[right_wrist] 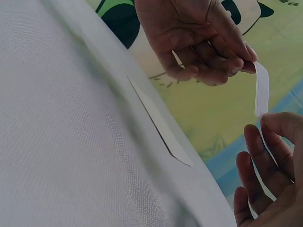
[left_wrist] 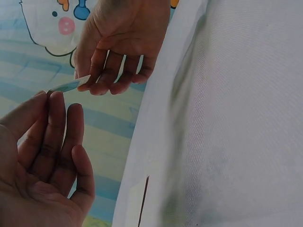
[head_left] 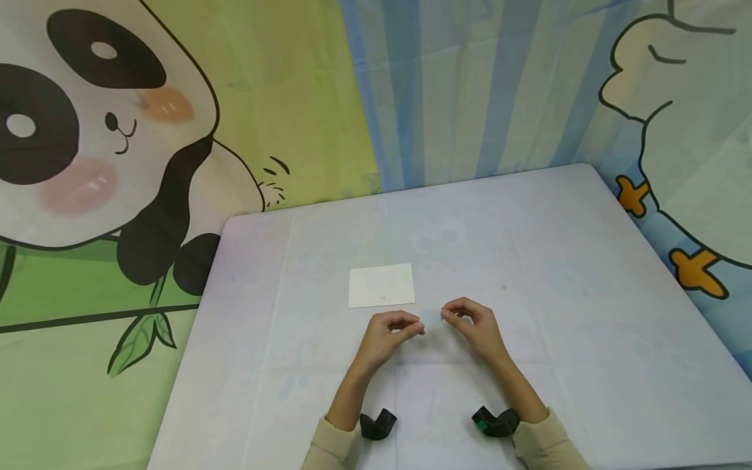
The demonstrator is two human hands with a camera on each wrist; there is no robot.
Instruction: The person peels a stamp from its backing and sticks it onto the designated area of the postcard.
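A short, thin pale strip (right_wrist: 262, 90) spans the gap between my two hands; whether it is tape or paper I cannot tell. It looks white and slightly bowed in the right wrist view, while in the left wrist view the strip (left_wrist: 71, 86) appears partly bluish. My left hand (head_left: 388, 339) pinches one end between thumb and index finger. At the other end, my right hand (head_left: 478, 329) pinches it the same way. Both hands are above the table, just in front of a flat white rectangular card (head_left: 381, 285), which neither hand touches.
The table (head_left: 587, 274) has a pale cloth with creases. Behind it hangs a cartoon backdrop (head_left: 305, 98) with a panda and stripes. Black wrist devices (head_left: 378, 424) sit by the cuffs of both beige sleeves (head_left: 336, 444).
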